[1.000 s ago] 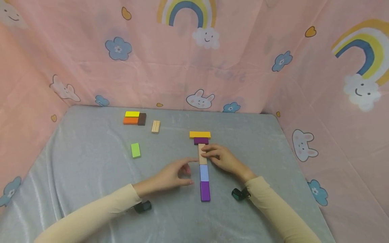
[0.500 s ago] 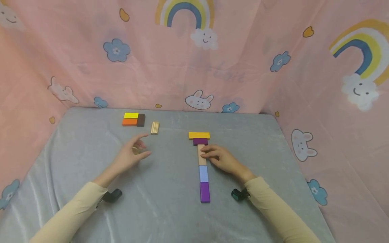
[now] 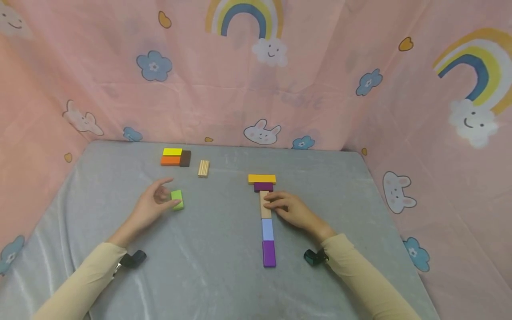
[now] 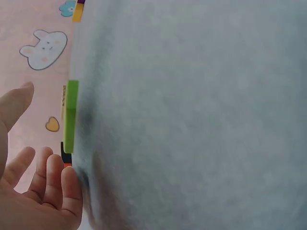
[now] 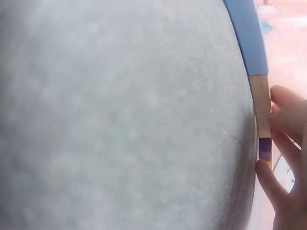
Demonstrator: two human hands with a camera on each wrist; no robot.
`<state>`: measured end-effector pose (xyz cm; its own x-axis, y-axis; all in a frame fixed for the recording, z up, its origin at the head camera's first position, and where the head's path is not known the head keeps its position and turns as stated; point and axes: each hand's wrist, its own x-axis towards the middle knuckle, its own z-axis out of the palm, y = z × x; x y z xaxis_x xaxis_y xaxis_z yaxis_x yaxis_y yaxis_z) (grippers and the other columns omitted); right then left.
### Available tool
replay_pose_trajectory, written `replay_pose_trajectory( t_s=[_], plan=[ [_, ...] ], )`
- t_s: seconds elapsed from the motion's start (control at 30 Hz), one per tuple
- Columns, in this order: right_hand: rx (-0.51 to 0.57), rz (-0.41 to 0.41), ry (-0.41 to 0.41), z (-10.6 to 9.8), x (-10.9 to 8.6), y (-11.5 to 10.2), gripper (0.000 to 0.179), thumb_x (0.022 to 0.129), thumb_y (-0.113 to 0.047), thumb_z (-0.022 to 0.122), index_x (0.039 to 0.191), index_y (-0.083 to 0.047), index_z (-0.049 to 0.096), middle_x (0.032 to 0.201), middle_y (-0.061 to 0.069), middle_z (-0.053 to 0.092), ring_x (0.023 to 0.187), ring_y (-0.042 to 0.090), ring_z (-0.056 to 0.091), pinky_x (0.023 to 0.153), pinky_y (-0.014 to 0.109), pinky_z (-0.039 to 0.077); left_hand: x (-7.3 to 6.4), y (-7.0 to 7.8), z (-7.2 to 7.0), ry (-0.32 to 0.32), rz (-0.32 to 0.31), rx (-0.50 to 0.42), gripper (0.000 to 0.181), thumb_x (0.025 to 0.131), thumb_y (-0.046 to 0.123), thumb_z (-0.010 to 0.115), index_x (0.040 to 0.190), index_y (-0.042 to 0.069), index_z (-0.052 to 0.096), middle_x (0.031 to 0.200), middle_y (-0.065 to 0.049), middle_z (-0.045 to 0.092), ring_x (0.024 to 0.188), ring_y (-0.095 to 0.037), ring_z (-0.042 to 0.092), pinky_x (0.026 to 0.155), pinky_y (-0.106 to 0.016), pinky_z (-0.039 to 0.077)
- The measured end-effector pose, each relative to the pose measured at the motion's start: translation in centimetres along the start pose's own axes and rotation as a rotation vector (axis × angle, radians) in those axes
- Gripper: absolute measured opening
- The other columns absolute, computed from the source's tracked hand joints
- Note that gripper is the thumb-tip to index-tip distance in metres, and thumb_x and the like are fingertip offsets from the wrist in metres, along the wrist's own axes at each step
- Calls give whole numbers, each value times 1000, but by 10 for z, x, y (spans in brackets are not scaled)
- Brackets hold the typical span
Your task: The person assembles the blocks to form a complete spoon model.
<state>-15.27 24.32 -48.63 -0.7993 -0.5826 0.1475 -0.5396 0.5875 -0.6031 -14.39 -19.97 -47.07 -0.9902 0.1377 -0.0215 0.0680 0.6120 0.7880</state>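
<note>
My left hand (image 3: pixel 148 205) is beside a lime-green block (image 3: pixel 179 194) at the left of the table, its thumb tip overlapping the block in the head view. Its fingers are spread from the thumb; in the left wrist view the green block (image 4: pixel 70 124) stands beyond the fingers. My right hand (image 3: pixel 295 211) rests fingertips on a plain wooden block (image 3: pixel 266 213). That block lies in a line: light-blue block (image 3: pixel 267 229) and purple block (image 3: pixel 269 254) nearer me, dark-purple block (image 3: pixel 263 187) and yellow-orange block (image 3: pixel 262 179) crosswise at the far end.
At the back left lie a yellow block (image 3: pixel 173 152), an orange block (image 3: pixel 170 161) and a dark brown block (image 3: pixel 186 158), side by side. A small striped wooden piece (image 3: pixel 203 169) is to their right. A pink printed curtain (image 3: pixel 312 106) borders the grey cloth-covered table (image 3: pixel 224 275).
My left hand has moved left from beside the wooden block to the green block. The right hand stays at the wooden block, and the row of blocks looks unchanged.
</note>
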Motion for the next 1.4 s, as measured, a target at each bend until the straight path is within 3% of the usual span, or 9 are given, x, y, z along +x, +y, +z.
replay_pose_trajectory(
  t_s=[0.27,0.8,1.1,1.4],
  plan=[
    [1,8,4,1,0,0,28,92,-1,64,115,-14,75,131,2,66,129,26,58,110,47,46,0,-4,0,-33,-23,13,77,85,34,77,148,9,40,116,-16,59,104,-25,56,85,-30,48],
    [11,38,-17,2,0,2,28,94,-4,63,117,-15,74,133,0,64,132,24,56,112,46,45,2,-15,8,-71,10,82,85,78,32,84,146,4,42,118,-17,56,109,-30,53,93,-43,46],
    [4,25,-11,1,-1,2,28,93,-3,63,117,-14,74,132,1,65,131,24,57,111,45,45,3,-14,6,-80,72,147,71,79,21,83,137,-2,51,117,-20,59,107,-33,58,93,-48,50],
    [-3,19,-9,2,0,2,28,94,-3,63,117,-14,74,132,1,65,131,25,57,111,46,45,5,-10,2,-99,72,181,68,80,26,82,136,0,52,119,-20,60,109,-34,58,94,-52,51]
  ],
)
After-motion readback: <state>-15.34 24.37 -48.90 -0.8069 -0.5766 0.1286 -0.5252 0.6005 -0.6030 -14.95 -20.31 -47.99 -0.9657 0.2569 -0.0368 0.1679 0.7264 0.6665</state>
